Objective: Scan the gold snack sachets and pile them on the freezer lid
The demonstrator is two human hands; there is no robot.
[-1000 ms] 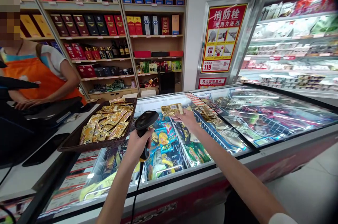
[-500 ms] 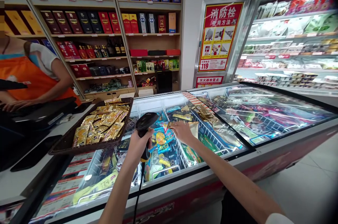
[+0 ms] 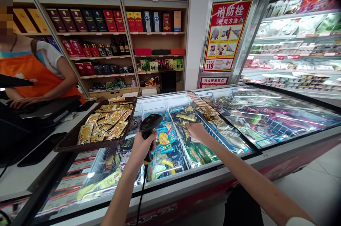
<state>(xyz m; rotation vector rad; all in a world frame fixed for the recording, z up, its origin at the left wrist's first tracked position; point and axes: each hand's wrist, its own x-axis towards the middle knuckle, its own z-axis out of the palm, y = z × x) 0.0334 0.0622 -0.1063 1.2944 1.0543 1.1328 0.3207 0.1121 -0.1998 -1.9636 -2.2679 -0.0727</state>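
Observation:
My left hand is wrapped round the grip of a black handheld barcode scanner, its cable hanging down over the freezer's front edge. The scanner's head is above the freezer's left part. Further right, my right hand is closed, held over a wire basket of wrapped ices. A thin edge of a packet shows at its fingertips; the rest of that packet is hidden or edge-on. Around and under the hands lie blue packets, green packets and gold packets.
A brown wicker tray of gold sachets overhangs the freezer's left end. A counter stands left, with a person in an orange apron behind it. The freezer's glass lid covers the right part. Shelves of boxes line the back.
My right hand has moved slightly right and turned; the pale packet face seen behind it earlier no longer shows. My left hand still holds the scanner. The view has shifted slightly.

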